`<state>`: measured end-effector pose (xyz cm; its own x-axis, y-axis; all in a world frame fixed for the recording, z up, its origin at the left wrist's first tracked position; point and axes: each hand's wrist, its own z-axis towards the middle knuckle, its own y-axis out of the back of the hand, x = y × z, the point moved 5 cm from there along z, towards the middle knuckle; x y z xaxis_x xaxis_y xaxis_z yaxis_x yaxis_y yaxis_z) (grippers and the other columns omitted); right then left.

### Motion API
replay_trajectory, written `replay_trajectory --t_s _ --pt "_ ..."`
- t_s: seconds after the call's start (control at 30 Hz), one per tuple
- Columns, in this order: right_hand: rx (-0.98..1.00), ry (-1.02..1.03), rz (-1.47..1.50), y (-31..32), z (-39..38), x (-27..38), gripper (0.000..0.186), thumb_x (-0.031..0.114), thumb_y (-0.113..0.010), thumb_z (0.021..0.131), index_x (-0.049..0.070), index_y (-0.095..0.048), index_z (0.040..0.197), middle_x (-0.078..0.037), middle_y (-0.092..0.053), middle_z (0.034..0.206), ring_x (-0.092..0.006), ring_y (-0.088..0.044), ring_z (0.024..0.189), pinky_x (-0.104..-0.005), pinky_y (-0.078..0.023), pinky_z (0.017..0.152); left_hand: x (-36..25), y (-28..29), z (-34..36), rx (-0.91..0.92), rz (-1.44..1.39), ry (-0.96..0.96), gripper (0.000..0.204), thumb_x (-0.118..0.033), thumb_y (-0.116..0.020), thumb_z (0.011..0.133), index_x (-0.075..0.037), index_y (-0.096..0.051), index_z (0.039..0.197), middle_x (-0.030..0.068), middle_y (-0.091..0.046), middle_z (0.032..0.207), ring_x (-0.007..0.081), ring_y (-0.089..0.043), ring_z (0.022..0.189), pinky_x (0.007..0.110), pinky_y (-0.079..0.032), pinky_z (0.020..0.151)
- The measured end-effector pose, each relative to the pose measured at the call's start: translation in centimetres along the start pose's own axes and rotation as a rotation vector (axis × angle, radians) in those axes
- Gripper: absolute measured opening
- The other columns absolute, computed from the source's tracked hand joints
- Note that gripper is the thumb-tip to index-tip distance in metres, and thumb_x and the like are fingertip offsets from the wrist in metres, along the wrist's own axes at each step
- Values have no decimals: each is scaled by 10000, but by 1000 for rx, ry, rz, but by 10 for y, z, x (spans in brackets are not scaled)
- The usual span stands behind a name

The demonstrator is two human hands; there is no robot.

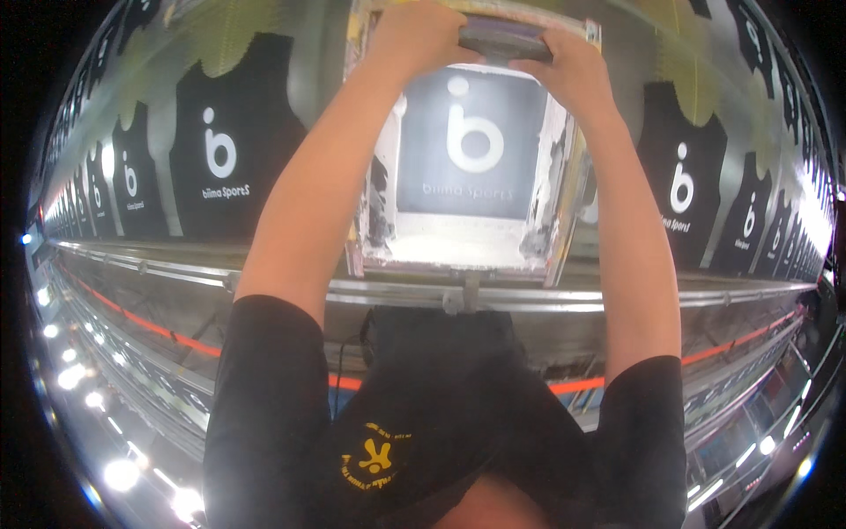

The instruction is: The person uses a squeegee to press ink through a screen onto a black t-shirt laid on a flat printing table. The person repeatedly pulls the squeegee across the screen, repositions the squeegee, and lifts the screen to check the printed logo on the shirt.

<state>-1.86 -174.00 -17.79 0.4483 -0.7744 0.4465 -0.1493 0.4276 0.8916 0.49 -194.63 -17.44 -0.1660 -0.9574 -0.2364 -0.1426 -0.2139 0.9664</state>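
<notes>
My left hand (421,37) and my right hand (571,70) both grip a dark, wide-handled squeegee (506,42), one at each end. The squeegee lies across the far end of a screen-printing frame (355,251), which rests on the long table in front of me. White ink (458,242) lies along the near end of the screen and is smeared down both sides. Through the mesh, a dark area with a pale design (471,132) shows. The squeegee's lower edge is partly hidden by my fingers.
Black sleeveless garment pieces with white prints lie in a row to the left (233,141) and right (679,167). A metal rail (546,298) runs along the table's near edge, with a bracket (467,291) at the frame. An orange strip (577,386) runs behind me.
</notes>
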Motion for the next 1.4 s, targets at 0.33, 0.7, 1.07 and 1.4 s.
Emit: replay_trajectory --t_s 0.33,0.7,1.07,1.4 --pt "-41 188 109 -20 -202 58 371 238 -913 699 66 -603 810 -118 -639 771 -345 -649 779 -465 -505 737 -73 -48 -209 -212 -133 -93 421 -430 -919 690 -107 -649 696 60 -644 706 276 -684 724 394 -538 609" --pt "366 -72 69 -25 -202 36 575 525 -878 759 -6 -666 815 -176 -696 809 -384 -695 837 -490 -541 752 -80 -67 -184 345 -90 20 622 -671 -810 730 -62 -743 834 117 -713 769 320 -704 802 453 -550 694" --pt "56 -397 632 14 -179 -6 258 274 -765 982 22 -776 1037 -83 -750 889 -130 -655 800 -297 -532 744 -54 -42 -126 660 -286 -54 803 -636 -872 682 52 -777 1086 238 -765 1020 374 -728 953 451 -570 873" --pt "-325 -775 501 -12 -186 -84 391 354 -730 1008 -12 -718 1145 -78 -723 972 -171 -679 888 -327 -539 828 1 14 1 133 -120 -112 518 -601 -799 793 -139 -784 1027 128 -758 889 351 -729 904 467 -559 791"
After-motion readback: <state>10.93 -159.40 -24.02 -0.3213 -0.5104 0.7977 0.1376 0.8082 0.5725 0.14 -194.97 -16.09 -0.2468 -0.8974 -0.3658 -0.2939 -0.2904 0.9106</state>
